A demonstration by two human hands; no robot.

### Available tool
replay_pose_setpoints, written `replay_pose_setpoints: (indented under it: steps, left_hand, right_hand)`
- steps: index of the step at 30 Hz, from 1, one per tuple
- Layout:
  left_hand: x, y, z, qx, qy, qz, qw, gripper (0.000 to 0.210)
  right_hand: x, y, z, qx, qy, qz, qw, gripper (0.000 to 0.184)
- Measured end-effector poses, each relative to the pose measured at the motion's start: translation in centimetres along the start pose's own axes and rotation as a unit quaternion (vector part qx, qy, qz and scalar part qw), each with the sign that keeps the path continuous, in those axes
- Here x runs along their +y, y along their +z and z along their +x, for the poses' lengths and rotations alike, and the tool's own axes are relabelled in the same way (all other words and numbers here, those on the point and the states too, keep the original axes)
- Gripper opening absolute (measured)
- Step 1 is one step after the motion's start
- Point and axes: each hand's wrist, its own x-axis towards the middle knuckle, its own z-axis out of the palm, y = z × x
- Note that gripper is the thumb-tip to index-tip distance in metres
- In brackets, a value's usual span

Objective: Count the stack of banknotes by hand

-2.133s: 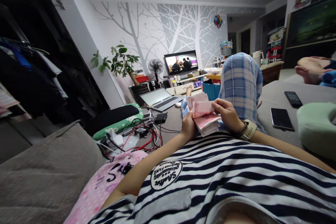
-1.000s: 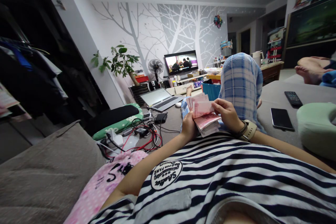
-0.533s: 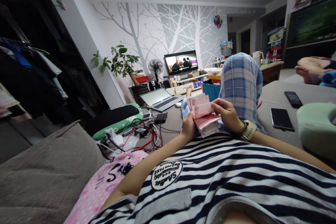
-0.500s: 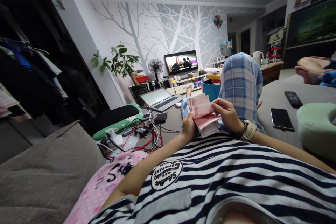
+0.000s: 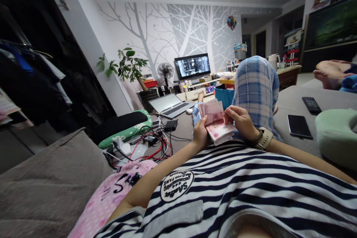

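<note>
My left hand is closed around a folded stack of pinkish-red banknotes, its thumb pressing near the fold. Part of the stack fans upward past the thumb, and the lower part spreads toward my striped shirt, with "100" readable on its top note. On the stack's right side is my right hand, thumb and fingers pinched together at the edge of a note. A pale watch and a dark bracelet circle the right wrist.
Left of my hands lie tangled cables, a black box, a mouse and an open laptop. On the right are a phone, a remote and a green neck pillow. My raised knee stands behind the notes.
The note my right fingers held upright has flipped down, so the lower part now shows a lighter face with "100". Both hands stay nearly in place. The television picture has changed.
</note>
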Motion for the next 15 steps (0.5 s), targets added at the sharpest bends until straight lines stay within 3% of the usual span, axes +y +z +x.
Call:
replay_pose_setpoints:
  steps: [6, 12, 15]
  left_hand:
    - [0.51, 0.19, -0.46, -0.036, -0.011, -0.038, 0.999, 0.022]
    - [0.47, 0.22, -0.64, -0.078, -0.017, -0.029, 0.996, 0.018]
    - [0.49, -0.03, -0.39, -0.049, 0.002, 0.041, 0.998, 0.021]
  right_hand:
    - [0.51, -0.17, 0.59, 0.053, 0.019, -0.010, 0.998, 0.052]
    - [0.74, -0.32, 0.72, 0.037, 0.014, -0.032, 0.999, 0.053]
    - [0.77, -0.41, 0.71, 0.044, -0.001, -0.054, 0.998, 0.053]
